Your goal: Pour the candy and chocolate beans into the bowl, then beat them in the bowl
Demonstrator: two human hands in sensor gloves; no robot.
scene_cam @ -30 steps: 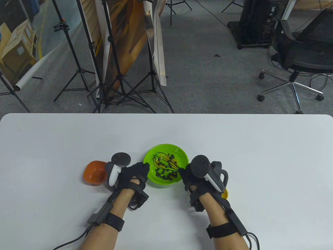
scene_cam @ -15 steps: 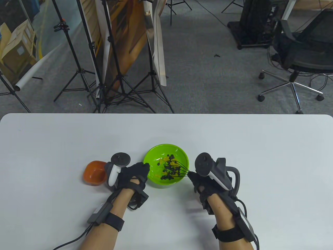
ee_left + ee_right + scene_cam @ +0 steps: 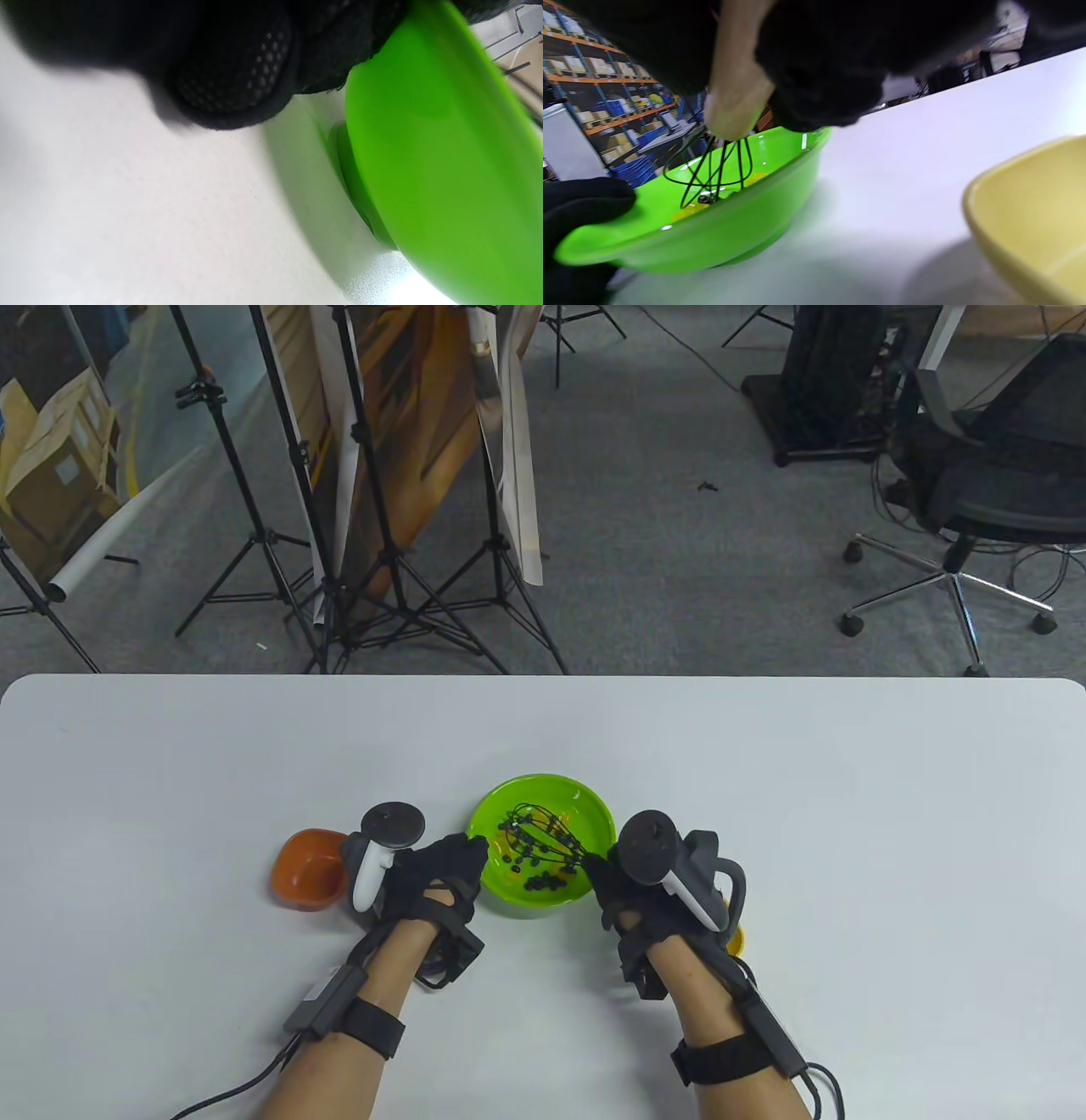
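A green bowl (image 3: 594, 814) (image 3: 712, 241) (image 3: 445, 169) sits near the table's front middle, with dark chocolate beans (image 3: 543, 883) and yellow candy (image 3: 507, 843) inside. My right hand (image 3: 598, 869) grips the wooden handle (image 3: 736, 97) of a black wire whisk (image 3: 536, 833) (image 3: 712, 176). The whisk's wires reach down into the bowl's left-centre. My left hand (image 3: 469, 850) (image 3: 581, 203) holds the bowl's left rim, thumb over the edge. In the left wrist view gloved fingers (image 3: 237, 72) press against the bowl's outer wall.
An empty orange bowl (image 3: 307, 869) stands just left of my left hand. A yellow bowl (image 3: 736, 938) (image 3: 1031, 220) lies mostly hidden behind my right wrist. White tabletop (image 3: 848, 814) spreads on all sides; tripods and an office chair stand on the floor beyond.
The whisk swept from the bowl's left side to its right side, then back to the left. My right hand followed it right and returned. The beans shifted; my left hand stayed put.
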